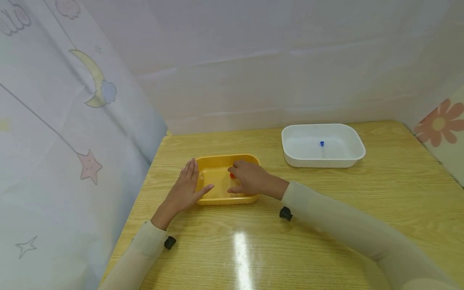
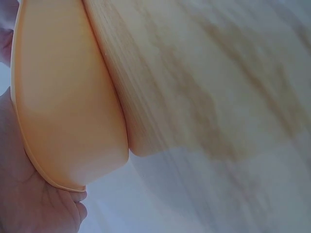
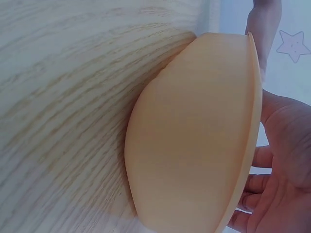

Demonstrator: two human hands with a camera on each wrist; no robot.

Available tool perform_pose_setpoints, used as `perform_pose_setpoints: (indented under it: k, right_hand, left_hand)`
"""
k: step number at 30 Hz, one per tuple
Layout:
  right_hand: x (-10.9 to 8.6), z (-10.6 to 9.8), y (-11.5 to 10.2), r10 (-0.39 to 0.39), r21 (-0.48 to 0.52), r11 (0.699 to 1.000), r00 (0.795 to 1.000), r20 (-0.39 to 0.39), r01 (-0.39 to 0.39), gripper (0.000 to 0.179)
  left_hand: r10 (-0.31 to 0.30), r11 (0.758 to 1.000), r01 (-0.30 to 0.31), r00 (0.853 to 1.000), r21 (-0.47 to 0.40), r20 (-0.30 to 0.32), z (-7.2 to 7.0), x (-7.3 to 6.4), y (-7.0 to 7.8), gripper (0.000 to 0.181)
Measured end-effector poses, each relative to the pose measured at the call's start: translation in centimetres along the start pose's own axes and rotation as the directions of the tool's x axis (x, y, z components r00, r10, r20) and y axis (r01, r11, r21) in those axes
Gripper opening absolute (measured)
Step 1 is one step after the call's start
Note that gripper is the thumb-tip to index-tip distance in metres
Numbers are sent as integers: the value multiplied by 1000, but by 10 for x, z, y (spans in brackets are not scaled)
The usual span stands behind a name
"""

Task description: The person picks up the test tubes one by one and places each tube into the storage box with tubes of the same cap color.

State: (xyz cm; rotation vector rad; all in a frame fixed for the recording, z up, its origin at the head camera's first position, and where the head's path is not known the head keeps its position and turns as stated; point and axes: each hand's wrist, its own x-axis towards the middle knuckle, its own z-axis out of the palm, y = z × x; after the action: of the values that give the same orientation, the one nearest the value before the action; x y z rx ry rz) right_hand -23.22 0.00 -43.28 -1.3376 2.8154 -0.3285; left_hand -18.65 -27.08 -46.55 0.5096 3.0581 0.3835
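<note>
A yellow rectangular tub (image 1: pixel 217 200) stands on the table, and a small red piece (image 1: pixel 232 175) is inside it toward the right. My left hand (image 1: pixel 184 189) lies against the tub's left end with fingers straight, its thumb reaching over the near rim. Over the tub's right side is my right hand (image 1: pixel 249 177), fingers bent down beside the red piece and thumb spread apart from them. Part of the red piece is hidden by the fingers. Both wrist views show the tub's outer wall (image 2: pixel 73 97), with the right palm (image 3: pixel 291 145) beyond the rim in the right one.
A white tub (image 1: pixel 319 163) stands farther back on the right, with a small blue piece (image 1: pixel 322 143) inside. The wood-patterned table (image 1: pixel 232 249) extends in front and to the right. Printed cloth (image 1: pixel 253 80) hangs behind and at the sides.
</note>
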Motion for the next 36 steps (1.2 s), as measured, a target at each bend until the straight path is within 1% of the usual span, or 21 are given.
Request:
perform_pose_setpoints:
  k: [7, 11, 18, 24, 32, 36]
  right_hand:
    - [-8, -4, 1, -8, 14, 1000, 999, -32, 9, 65]
    - [-14, -3, 3, -14, 4, 1000, 999, -51, 14, 63]
    - [-22, -7, 3, 2, -31, 999, 998, -64, -4, 65]
    - [-30, -11, 3, 2, -21, 1000, 994, -111, -4, 63]
    - [-45, -9, 3, -5, -11, 1000, 992, -128, 3, 64]
    - [-51, -8, 3, -11, -12, 1000, 990, -139, 9, 64]
  left_hand:
    - [-2, 1000, 2, 1000, 9, -8, 0, 0, -1, 103]
    - [0, 1000, 0, 1000, 19, -12, -1, 1, -1, 103]
    - [1, 1000, 0, 1000, 10, -7, -2, 2, -1, 102]
    - [-1, 1000, 1, 1000, 9, -10, 0, 3, -2, 102]
    - [6, 1000, -6, 1000, 9, -19, 3, 2, -2, 102]
    - [-5, 1000, 6, 1000, 4, -14, 3, 0, -1, 101]
